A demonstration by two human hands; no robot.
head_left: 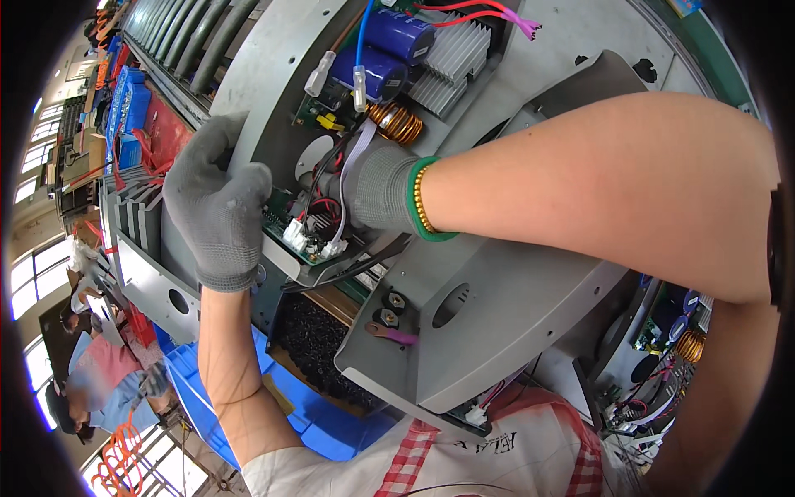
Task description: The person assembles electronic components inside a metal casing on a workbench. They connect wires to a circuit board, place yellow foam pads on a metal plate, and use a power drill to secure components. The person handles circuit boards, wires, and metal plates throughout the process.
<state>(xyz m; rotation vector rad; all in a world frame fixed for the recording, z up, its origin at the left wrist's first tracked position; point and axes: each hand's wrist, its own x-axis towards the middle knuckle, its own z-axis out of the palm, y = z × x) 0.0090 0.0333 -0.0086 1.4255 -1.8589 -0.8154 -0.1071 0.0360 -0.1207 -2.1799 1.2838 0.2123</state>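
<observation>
Housing (pixel 269 83) of grey metal is sitting at 11 to 12 o'clock, blue capacitors (pixel 373 76) and copper coil (pixel 397 123) showing inside. Left forearm (pixel 228 348) is slanting up from 7 o'clock; gloved left hand (pixel 219 203) is bending inward near 9:30, fingers and thumb clasping the housing's edge. Right forearm (pixel 580 190) is crossing nearly level from 3 o'clock, gloved right hand (pixel 381 190) reaching in just off centre toward 12, beside ribbon cable (pixel 356 147). Right fingers are hiding inside, can't tell whether gripping.
</observation>
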